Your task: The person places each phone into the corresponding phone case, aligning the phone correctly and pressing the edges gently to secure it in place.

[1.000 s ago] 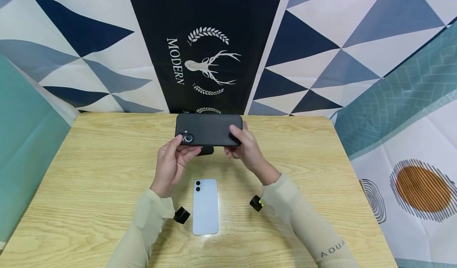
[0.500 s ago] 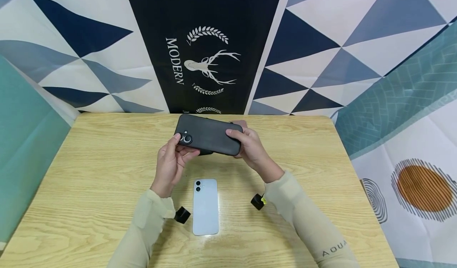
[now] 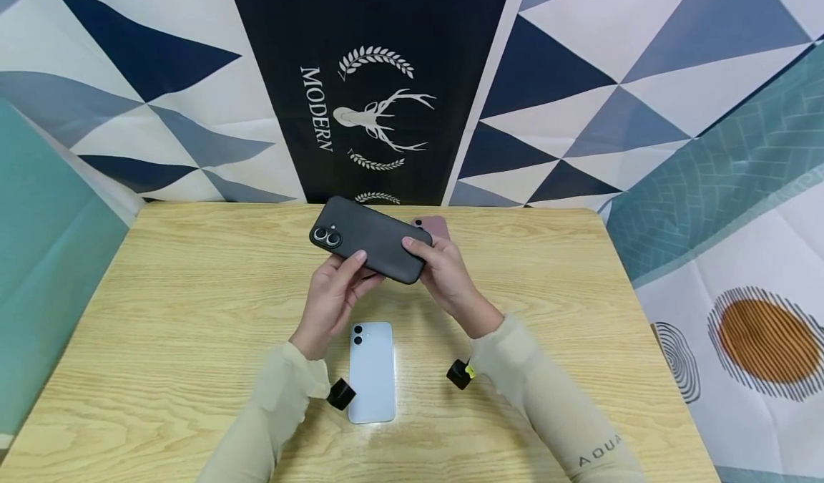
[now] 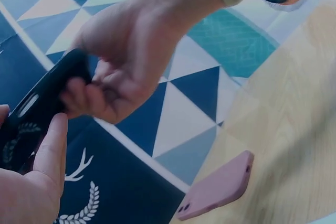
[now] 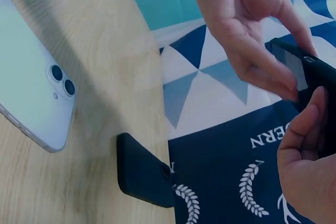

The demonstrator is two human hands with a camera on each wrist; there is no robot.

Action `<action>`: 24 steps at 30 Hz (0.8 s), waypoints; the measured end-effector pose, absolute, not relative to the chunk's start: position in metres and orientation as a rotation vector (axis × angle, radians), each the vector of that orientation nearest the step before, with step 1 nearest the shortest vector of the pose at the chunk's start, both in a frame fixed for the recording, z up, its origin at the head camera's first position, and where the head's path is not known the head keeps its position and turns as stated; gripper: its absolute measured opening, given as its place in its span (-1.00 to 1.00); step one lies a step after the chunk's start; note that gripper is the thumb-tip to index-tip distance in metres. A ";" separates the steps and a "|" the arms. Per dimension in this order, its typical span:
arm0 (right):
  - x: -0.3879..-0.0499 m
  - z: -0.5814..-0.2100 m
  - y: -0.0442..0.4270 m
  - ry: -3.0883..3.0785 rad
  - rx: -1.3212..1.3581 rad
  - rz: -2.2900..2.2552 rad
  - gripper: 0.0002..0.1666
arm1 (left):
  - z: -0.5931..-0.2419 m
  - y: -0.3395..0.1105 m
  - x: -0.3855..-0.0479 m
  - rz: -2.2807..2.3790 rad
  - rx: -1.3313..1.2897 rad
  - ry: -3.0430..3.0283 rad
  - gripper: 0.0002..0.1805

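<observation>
A black phone is held above the table's far part, tilted, its camera end up at the left. My left hand pinches its lower edge near the middle, thumb on the back. My right hand grips its right end, thumb on the back and fingers beneath. The left wrist view shows the phone's dark side between both hands. Flat on the table lies a white phone, nearer than the hands. In the right wrist view a black phone rests near the table's far edge.
A pink phone lies at the wooden table's far edge, partly behind my right hand. A patterned cloth hangs behind the table. Small black blocks are at both sleeves.
My left hand has slid from the camera end to the middle of the lower edge. The held phone has tilted, right end lower, and the pink phone has come into view.
</observation>
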State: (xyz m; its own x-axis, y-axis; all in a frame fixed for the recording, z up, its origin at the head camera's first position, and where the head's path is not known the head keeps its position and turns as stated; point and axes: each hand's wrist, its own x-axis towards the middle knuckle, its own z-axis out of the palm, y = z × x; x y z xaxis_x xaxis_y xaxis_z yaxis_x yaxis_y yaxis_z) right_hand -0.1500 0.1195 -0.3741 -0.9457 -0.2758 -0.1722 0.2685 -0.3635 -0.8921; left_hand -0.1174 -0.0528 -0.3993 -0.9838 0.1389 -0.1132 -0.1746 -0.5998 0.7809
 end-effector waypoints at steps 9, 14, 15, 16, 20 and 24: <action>-0.146 -0.375 0.115 1.572 -0.111 -2.327 -0.58 | -0.396 -0.048 -0.118 2.689 -0.154 1.363 -0.64; -0.145 -0.374 0.115 1.571 -0.133 -2.312 -0.55 | -0.394 -0.051 -0.116 2.676 -0.164 1.369 -0.66; -0.145 -0.374 0.115 1.573 -0.138 -2.309 -0.54 | -0.394 -0.052 -0.116 2.671 -0.154 1.375 -0.66; -0.145 -0.374 0.115 1.570 -0.135 -2.311 -0.53 | -0.393 -0.052 -0.116 2.667 -0.145 1.382 -0.66; -0.146 -0.374 0.115 1.573 -0.136 -2.307 -0.51 | -0.393 -0.052 -0.114 2.661 -0.096 1.393 -0.62; -0.145 -0.374 0.116 1.587 -0.148 -2.297 -0.52 | -0.393 -0.052 -0.114 2.666 -0.087 1.400 -0.59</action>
State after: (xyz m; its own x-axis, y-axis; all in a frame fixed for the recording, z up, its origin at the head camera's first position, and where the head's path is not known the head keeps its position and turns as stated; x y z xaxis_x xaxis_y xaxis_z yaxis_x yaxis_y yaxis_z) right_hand -0.1451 0.1157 -0.3737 -0.9354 -0.3367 -0.1083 0.2203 -0.3152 -0.9231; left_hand -0.1137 -0.0520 -0.3930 -0.9900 0.0877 -0.1107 -0.1409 -0.5616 0.8153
